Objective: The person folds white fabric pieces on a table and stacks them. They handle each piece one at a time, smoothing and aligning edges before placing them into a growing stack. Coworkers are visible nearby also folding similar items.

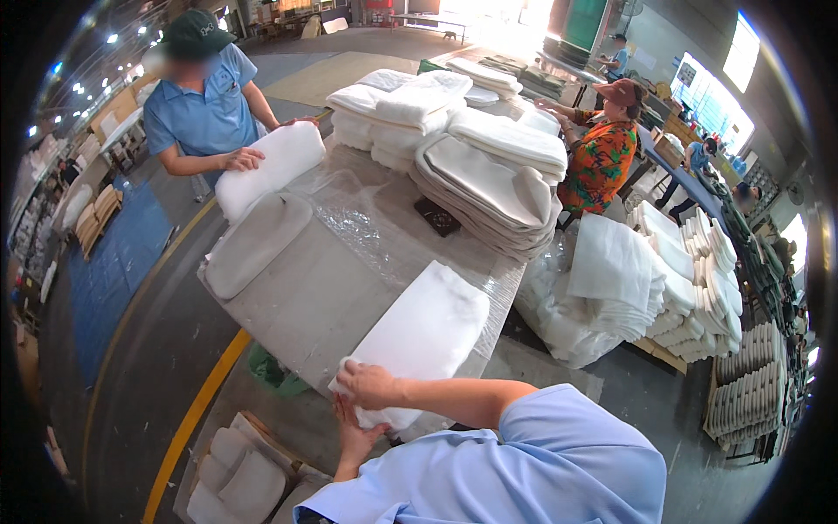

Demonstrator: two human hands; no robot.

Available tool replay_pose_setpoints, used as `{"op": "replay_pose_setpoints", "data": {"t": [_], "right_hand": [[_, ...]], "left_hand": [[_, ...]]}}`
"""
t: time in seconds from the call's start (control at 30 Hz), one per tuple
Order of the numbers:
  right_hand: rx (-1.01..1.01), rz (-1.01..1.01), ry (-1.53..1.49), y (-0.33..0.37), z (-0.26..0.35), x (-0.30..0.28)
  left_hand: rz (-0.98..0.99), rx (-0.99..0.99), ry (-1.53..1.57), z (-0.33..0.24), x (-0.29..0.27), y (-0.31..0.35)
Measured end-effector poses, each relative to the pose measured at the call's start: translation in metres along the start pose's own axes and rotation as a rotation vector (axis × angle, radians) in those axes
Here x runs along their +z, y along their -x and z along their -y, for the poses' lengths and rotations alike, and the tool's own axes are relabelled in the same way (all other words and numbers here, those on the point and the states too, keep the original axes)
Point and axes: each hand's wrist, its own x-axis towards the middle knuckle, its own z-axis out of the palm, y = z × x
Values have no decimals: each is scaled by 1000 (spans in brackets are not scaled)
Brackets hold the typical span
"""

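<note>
A thick white padding sheet (428, 323) lies across the near edge of the table. My right hand (368, 386) rests on top of its near left end, the fingers curled over the edge. Just below, my left hand (356, 434) grips the same end from the side, thumb over the padding and fingers partly hidden against it. Left of the padding is the grey tabletop (332, 301). A grey rounded panel (260, 244) lies at the table's left edge.
Across the table a co-worker in blue handles another white pad (271, 170). Stacked grey panels (484, 192) and folded white padding (397, 100) fill the far side, with a co-worker in a floral shirt beyond. Bagged padding (602, 288) stands right; a box of pads (240, 476) sits below left.
</note>
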Motion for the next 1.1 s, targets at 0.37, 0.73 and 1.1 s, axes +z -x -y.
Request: {"op": "replay_pose_setpoints", "data": {"t": [0.37, 0.73, 1.1], "right_hand": [[302, -205, -242, -17, -36, 6], [223, -251, 2, 4, -26, -24], [24, -304, -43, 27, -55, -8]], "left_hand": [[0, -139, 188, -15, 8, 5], [141, -104, -299, -19, 6, 3], [45, -65, -342, -39, 18, -25]]}}
